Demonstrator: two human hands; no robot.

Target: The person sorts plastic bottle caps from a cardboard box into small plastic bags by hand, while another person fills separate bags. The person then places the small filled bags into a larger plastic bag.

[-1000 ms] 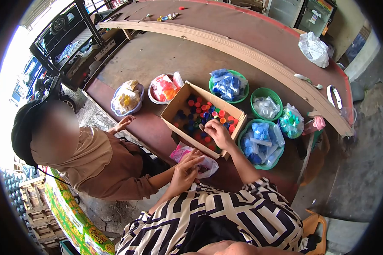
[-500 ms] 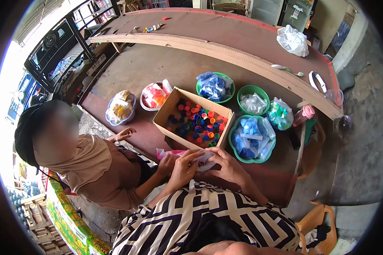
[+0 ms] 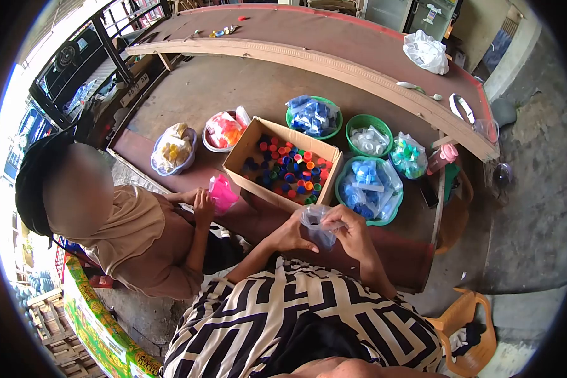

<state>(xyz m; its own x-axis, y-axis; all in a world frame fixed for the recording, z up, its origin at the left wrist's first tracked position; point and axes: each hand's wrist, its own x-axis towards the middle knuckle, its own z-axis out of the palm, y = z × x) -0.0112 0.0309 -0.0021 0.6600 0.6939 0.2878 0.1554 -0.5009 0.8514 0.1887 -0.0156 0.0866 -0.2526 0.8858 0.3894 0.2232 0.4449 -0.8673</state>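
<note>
A clear plastic bag hangs between my two hands above the near edge of the table. My right hand pinches its upper edge with thumb and fingers. On the other side my left hand is curved round the bag, thumb below, its fingertips partly hidden by the plastic. Just beyond my hands stands an open cardboard box with many loose bottle caps in red, blue, green and orange. To my left, a co-worker's hands hold a pink plastic bag.
Around the box stand a basket with yellowish contents, a bowl with red and orange contents, and green and turquoise baskets of bagged caps. A raised wooden rail crosses behind. The co-worker sits close on my left.
The co-worker's hand has moved away from mine to the left, and the pink bag is now in the co-worker's hands. My hands have shifted slightly and now hold the clear bag more spread out.
</note>
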